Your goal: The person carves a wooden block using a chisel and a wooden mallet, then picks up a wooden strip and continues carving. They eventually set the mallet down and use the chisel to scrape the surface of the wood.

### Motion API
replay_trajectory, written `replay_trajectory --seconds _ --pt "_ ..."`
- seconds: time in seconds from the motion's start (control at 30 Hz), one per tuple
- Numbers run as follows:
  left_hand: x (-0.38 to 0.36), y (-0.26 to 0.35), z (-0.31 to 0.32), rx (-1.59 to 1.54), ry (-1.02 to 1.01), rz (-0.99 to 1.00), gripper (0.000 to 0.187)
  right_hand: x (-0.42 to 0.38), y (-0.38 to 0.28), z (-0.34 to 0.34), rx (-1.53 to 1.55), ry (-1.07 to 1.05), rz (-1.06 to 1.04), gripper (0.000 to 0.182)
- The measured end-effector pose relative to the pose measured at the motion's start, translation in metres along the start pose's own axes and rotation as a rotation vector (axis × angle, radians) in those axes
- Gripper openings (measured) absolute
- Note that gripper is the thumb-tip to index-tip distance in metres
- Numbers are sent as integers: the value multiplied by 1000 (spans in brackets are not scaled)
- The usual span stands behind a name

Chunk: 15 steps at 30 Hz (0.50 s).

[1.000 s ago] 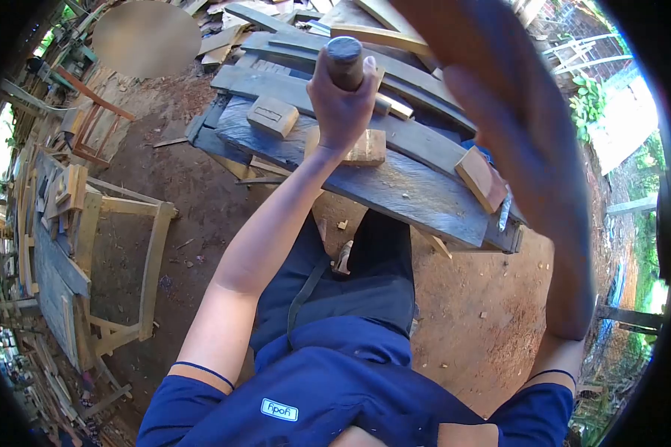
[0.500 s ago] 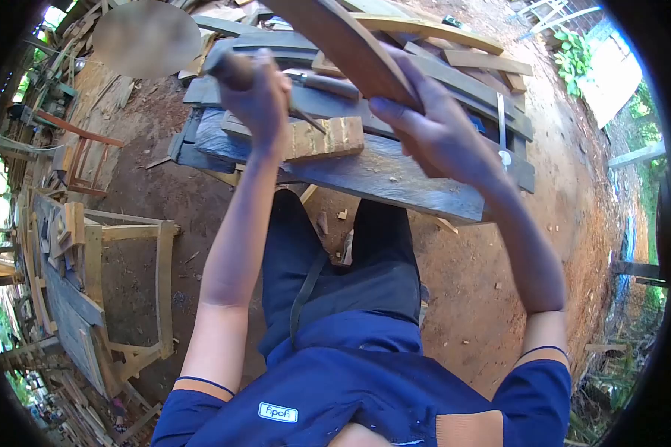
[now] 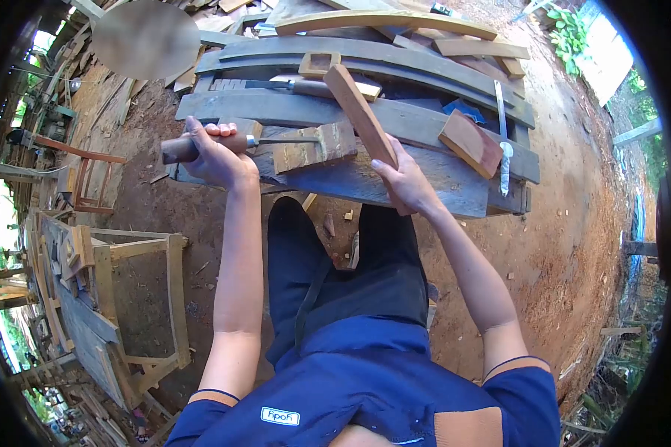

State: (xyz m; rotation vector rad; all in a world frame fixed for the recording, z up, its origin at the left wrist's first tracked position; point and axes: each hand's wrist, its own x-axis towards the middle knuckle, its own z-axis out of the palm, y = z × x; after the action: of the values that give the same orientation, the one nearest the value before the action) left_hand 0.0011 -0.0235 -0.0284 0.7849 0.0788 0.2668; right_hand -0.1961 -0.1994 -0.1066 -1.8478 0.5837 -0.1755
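Hands (image 3: 221, 162) hold a crosswise chisel (image 3: 289, 140) pointing right and a slanting bar (image 3: 358, 109).

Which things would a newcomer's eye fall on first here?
Probably the wooden-handled chisel in the left hand, its metal end pointing rightward at the notched wooden block on the workbench. Next, likely, the long wooden bar in the right hand, slanting up beside that block.
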Motion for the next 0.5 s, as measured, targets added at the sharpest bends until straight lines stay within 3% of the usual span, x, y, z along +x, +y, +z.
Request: replay_trajectory --seconds 0.13,0.23,0.5 --pt "10 18 11 -69 -208 38 26 -8 -20 -4 -2 -33 170 64" --pt "-1 25 32 -10 -384 101 23 -5 -11 3 -61 11 118 64" --pt "-10 8 34 32 -456 34 23 -5 -9 2 -68 17 81 64"
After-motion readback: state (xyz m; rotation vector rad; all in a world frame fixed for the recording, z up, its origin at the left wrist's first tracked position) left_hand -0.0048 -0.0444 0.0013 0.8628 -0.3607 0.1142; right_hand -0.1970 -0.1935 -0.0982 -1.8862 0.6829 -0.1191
